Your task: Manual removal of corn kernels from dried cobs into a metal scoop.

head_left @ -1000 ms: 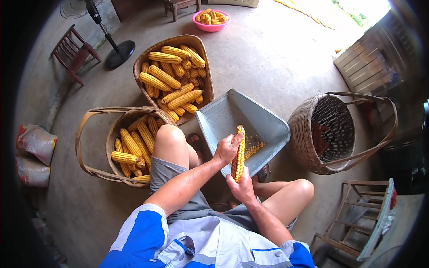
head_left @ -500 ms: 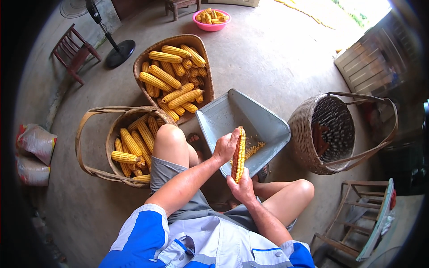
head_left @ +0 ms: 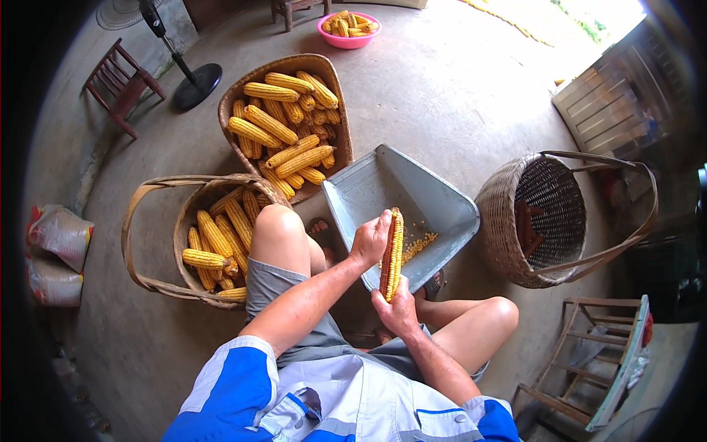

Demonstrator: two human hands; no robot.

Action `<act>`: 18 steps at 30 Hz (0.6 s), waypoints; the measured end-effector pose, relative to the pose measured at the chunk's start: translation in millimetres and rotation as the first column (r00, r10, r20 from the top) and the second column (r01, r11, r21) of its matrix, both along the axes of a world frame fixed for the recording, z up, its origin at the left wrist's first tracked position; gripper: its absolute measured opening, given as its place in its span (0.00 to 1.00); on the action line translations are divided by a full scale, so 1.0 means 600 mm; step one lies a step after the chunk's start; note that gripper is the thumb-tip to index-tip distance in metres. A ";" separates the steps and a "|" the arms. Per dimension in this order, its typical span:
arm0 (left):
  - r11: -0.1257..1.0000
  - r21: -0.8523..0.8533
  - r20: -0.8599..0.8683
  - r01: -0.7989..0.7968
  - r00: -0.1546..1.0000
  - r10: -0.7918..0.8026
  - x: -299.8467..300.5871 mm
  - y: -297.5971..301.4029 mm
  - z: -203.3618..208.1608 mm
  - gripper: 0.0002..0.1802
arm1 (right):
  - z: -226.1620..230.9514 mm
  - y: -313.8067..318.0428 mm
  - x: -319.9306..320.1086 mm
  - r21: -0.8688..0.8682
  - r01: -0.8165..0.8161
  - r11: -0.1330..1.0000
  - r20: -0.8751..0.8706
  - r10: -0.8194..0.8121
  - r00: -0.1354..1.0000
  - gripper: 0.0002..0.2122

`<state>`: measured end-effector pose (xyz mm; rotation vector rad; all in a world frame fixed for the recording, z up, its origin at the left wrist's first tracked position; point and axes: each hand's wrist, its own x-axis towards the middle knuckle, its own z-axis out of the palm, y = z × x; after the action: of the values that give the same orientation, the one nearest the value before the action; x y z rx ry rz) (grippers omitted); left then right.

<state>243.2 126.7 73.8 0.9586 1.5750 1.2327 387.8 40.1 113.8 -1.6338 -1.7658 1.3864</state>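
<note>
A yellow ear of corn (head_left: 395, 254) stands tilted upright between my hands, over the near end of a grey metal scoop-shaped bin (head_left: 443, 193). Along its left side runs a reddish strip where kernels are gone. My right hand (head_left: 400, 308) is closed round its lower end. Against the upper left side presses my left hand (head_left: 370, 241), its fingers curled and the thumb near the tip. Loose kernels (head_left: 418, 246) lie in the bin behind the ear.
Left of my knee stands a handled basket (head_left: 151, 283) of corn ears; beyond it, a wider woven basket (head_left: 228, 110) holds more. At right, another handled basket (head_left: 493, 221) contains reddish cobs (head_left: 527, 228). A pink basin (head_left: 350, 43), a fan (head_left: 197, 87) and a chair (head_left: 121, 88) stand farther off.
The ear and both hands stay almost in place. Only a very slight shift of the ear and the right hand shows.
</note>
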 end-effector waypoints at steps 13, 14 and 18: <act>0.999 0.008 -0.070 0.047 0.997 -0.046 -0.005 0.002 -0.034 0.23 | -0.013 -0.004 0.001 0.019 -0.038 0.999 0.010 0.037 0.999 0.24; 0.999 0.006 -0.077 0.050 0.996 -0.049 -0.004 0.003 -0.032 0.23 | -0.014 -0.004 0.004 0.009 -0.030 1.000 -0.003 0.030 1.000 0.23; 0.997 0.024 -0.092 0.073 0.993 -0.070 0.001 0.004 -0.052 0.20 | -0.027 -0.003 0.006 0.055 0.005 0.998 -0.117 0.002 0.993 0.21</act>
<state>243.7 129.1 42.6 1.0929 1.5839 1.1780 391.6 38.5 97.5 -1.4943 -1.7201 1.3901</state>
